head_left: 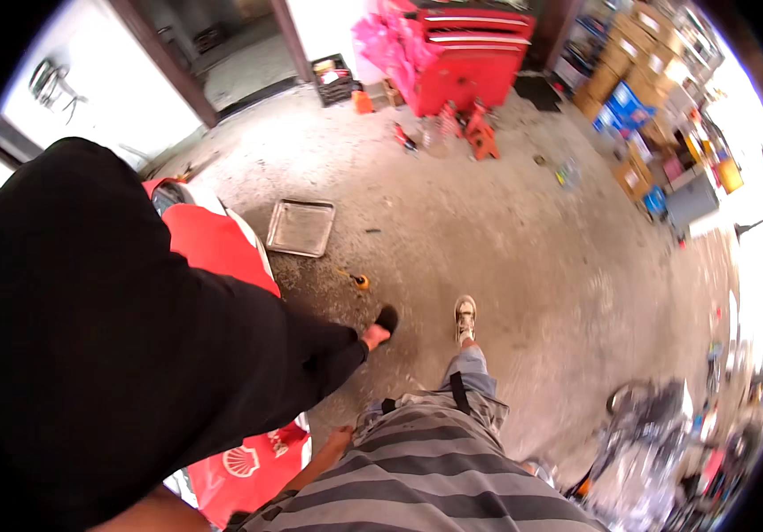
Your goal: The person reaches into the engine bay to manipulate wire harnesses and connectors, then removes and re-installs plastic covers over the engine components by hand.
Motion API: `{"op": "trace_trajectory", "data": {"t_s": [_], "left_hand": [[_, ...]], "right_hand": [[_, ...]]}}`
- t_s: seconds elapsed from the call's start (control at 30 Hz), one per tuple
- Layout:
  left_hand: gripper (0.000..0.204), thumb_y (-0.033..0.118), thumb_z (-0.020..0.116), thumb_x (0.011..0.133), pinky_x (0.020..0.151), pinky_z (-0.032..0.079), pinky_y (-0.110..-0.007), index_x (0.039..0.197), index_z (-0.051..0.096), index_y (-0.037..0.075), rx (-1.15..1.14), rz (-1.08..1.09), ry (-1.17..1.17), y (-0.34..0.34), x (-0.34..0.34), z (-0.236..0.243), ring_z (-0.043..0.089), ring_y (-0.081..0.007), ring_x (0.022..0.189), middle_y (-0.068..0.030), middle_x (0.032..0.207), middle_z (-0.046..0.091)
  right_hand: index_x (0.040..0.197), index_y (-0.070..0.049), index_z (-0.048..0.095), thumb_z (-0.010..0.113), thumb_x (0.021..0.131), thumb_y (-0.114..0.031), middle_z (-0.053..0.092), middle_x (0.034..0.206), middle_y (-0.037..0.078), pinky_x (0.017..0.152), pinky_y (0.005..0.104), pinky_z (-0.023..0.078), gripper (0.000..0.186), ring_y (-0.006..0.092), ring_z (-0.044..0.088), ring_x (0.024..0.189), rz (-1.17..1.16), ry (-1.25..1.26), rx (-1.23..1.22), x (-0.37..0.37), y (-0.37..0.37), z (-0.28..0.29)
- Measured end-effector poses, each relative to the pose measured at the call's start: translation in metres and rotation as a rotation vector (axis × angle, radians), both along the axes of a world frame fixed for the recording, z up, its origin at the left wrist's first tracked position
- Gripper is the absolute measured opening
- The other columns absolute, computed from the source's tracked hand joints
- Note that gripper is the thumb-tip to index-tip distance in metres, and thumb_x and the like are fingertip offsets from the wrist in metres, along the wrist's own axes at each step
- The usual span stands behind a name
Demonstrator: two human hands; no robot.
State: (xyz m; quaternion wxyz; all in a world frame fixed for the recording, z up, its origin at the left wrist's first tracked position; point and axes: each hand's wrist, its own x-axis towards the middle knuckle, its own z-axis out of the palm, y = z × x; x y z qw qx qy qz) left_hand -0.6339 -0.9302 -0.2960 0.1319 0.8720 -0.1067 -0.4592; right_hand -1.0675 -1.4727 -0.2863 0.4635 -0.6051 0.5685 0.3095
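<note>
My left hand (pixel 339 439) hangs low beside my shorts, at the edge of the striped shirt. Its fingers are small and partly hidden, and no held thing shows. Closest to it is a red cover (pixel 253 465) draped over what looks like a vehicle. I do not see my right hand. Another person in black clothes (pixel 133 337) stands close on my left, in front of the red cover. A yellow-and-black tool (pixel 361 282) lies on the floor near that person's foot, and a shallow metal tray (pixel 301 228) lies beyond it.
A red tool cabinet (pixel 474 71) stands at the back, with red jack stands (pixel 481 137) before it. Cardboard boxes (pixel 634 53) and a grey bin (pixel 692 199) line the far right. Plastic-wrapped clutter (pixel 638 461) lies at the near right. A doorway (pixel 239 75) opens at the back left.
</note>
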Motion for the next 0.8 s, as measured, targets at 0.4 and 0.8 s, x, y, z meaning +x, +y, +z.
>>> {"op": "trace_trajectory", "data": {"t_s": [0.4, 0.8], "left_hand": [[0.043, 0.035, 0.062, 0.097, 0.082, 0.053, -0.035, 0.122, 0.066, 0.0, -0.753, 1.307, -0.034, -0.343, 0.335, 0.142, 0.069, -0.0225, 0.092, -0.0129, 0.101, 0.073], [0.043, 0.033, 0.06, 0.094, 0.09, 0.051, -0.041, 0.115, 0.068, -0.003, -0.363, 1.588, 0.063, -0.292, 0.7, 0.106, 0.067, -0.0335, 0.109, -0.0224, 0.114, 0.069]], "right_hand": [[0.1, -0.003, 0.069, 0.054, 0.092, -0.013, 0.068, 0.077, 0.006, 0.055, 0.0376, 0.049, 0.019, 0.0188, 0.064, 0.065, 0.487, -0.71, -0.723, 0.866, -0.62, 0.164], [0.118, -0.007, 0.06, 0.066, 0.094, -0.031, 0.062, 0.106, 0.006, 0.078, 0.0359, 0.052, 0.035, 0.02, 0.061, 0.09, 0.817, -0.528, -0.23, 1.253, -0.406, 0.108]]}}
